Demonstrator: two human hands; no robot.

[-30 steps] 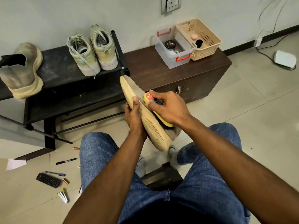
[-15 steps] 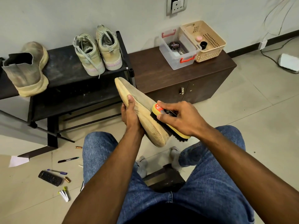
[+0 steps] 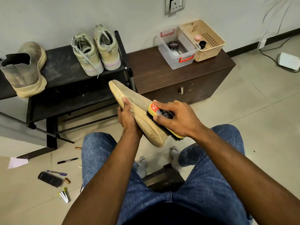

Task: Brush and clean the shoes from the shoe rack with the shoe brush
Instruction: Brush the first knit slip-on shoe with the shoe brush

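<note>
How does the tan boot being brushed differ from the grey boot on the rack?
The tan boot is gripped in the left hand, tilted with its sole showing; the grey boot stands upright on the shoe rack. The shoe brush, held by the right hand, touches only the tan one. Both have pale soles.

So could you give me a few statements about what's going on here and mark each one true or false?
1. The right hand grips the brush, its bristles against the held shoe. True.
2. The left hand is empty. False: it holds the shoe by its sole.
3. Two sneakers stand side by side on the rack. True.
4. The boot lies on the floor. False: it stands on the rack's top, at the left end.
5. The polish tin sits in the beige basket. False: it is in the clear box beside the basket.
</note>
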